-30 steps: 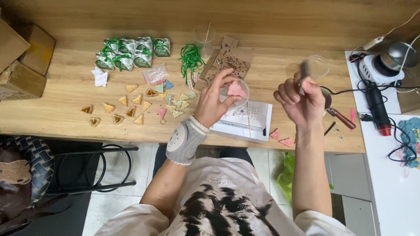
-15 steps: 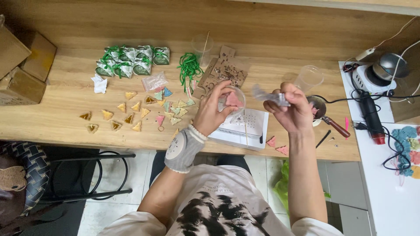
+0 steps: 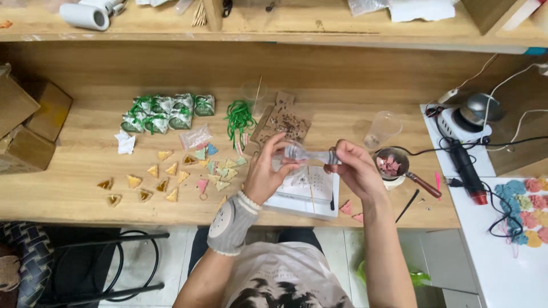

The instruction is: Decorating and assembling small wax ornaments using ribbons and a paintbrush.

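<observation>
Two hands meet over the white rectangular tray (image 3: pixel 311 197) at the centre of the wooden workbench (image 3: pixel 74 188).

We see our left hand (image 3: pixel 267 174) curled around a small clear plastic cup (image 3: pixel 290 154), tipped sideways, fingers clamped on its wall. Our right hand (image 3: pixel 357 171), at three o'clock from it, pinches a thin clear tool (image 3: pixel 321 155) aimed at the cup's mouth. To work cleanly, we judge the cup should stay steady over the tray. Small tan triangular pieces (image 3: pixel 154 182) lie at nine o'clock.

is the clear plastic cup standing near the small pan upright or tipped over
Upright. The clear plastic cup stands on the wooden table, mouth upward, just up-left of the small pan.
</observation>
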